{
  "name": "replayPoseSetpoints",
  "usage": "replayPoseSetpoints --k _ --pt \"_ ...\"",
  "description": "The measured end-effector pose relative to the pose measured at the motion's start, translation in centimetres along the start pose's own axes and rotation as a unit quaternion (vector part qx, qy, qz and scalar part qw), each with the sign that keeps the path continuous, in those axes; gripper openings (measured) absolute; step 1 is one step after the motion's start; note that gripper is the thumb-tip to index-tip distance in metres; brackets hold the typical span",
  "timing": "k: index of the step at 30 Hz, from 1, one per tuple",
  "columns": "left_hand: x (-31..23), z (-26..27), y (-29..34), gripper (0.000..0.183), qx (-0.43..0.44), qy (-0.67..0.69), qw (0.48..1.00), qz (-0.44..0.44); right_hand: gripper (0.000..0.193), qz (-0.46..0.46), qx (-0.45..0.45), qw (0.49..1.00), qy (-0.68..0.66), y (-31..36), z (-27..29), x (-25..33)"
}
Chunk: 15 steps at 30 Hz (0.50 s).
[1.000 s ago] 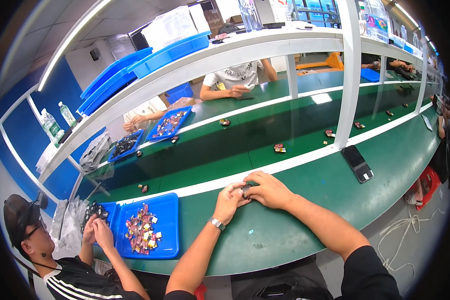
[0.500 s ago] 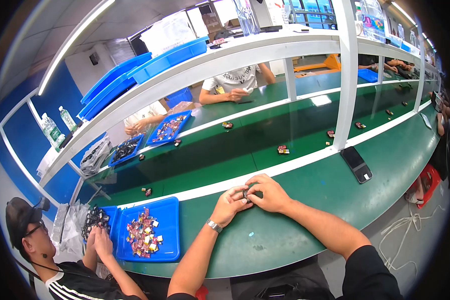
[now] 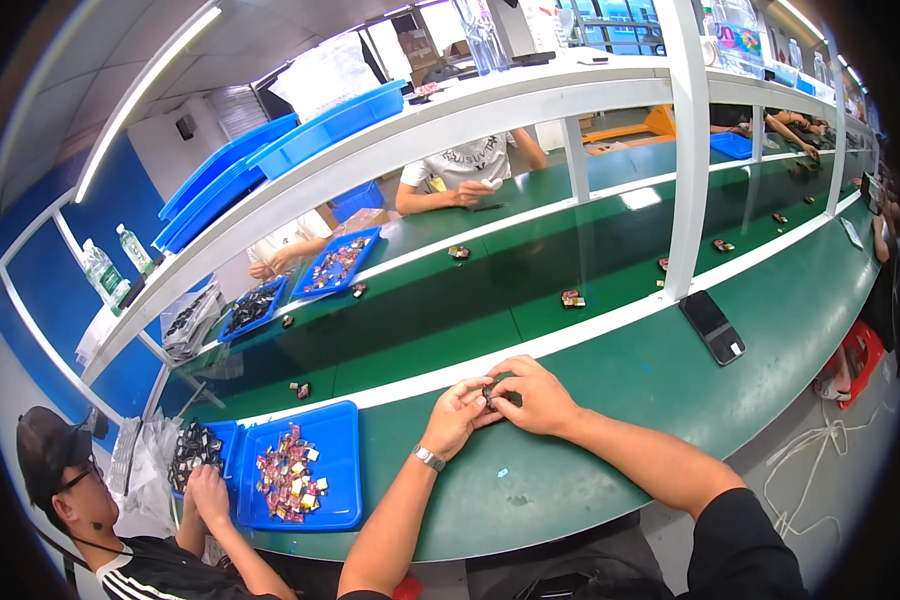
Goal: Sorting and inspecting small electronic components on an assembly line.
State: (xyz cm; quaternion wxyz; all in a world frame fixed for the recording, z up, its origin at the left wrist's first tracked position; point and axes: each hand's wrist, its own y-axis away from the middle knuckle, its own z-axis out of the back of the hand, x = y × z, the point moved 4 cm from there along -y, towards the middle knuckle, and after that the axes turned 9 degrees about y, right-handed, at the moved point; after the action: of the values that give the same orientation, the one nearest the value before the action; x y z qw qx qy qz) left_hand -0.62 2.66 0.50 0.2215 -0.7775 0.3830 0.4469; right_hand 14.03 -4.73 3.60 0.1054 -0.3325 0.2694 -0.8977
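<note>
Over the green bench (image 3: 570, 480), both my hands meet at a small dark part (image 3: 489, 397), mostly covered by my fingers. My left hand (image 3: 455, 418), with a metal watch (image 3: 428, 457) on its wrist, is closed on one side of it. From the right, the thumb and fingers of my right hand (image 3: 535, 397) pinch the same piece. Its exact kind cannot be made out. To the left lies a blue tray (image 3: 348, 470) of small red, yellow and white parts (image 3: 288, 478).
A co-worker (image 3: 80, 500) on the left handles black parts (image 3: 192, 452) in another tray. A phone (image 3: 712, 327) lies on the right of the bench beside a white post (image 3: 688, 160). Beyond the white rail, a green belt (image 3: 420, 345) carries small part clusters (image 3: 572, 299). People sit opposite.
My hands stay together on the small part, with the fingers slightly shifted. Clusters on the belt have moved slightly right. The view has tilted a little.
</note>
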Motion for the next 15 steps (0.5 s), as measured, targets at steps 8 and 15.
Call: replayPoseSetpoints --k 8,15 --pt "0.1 0.4 0.1 0.032 -0.014 0.011 1.000 -0.001 0.011 -0.008 -0.034 0.999 -0.006 0.5 -1.0 0.0" --pt "0.3 0.5 -0.3 0.031 -0.026 -0.005 1.000 -0.012 0.015 -0.023 -0.035 0.999 -0.035 0.5 -1.2 -0.6"
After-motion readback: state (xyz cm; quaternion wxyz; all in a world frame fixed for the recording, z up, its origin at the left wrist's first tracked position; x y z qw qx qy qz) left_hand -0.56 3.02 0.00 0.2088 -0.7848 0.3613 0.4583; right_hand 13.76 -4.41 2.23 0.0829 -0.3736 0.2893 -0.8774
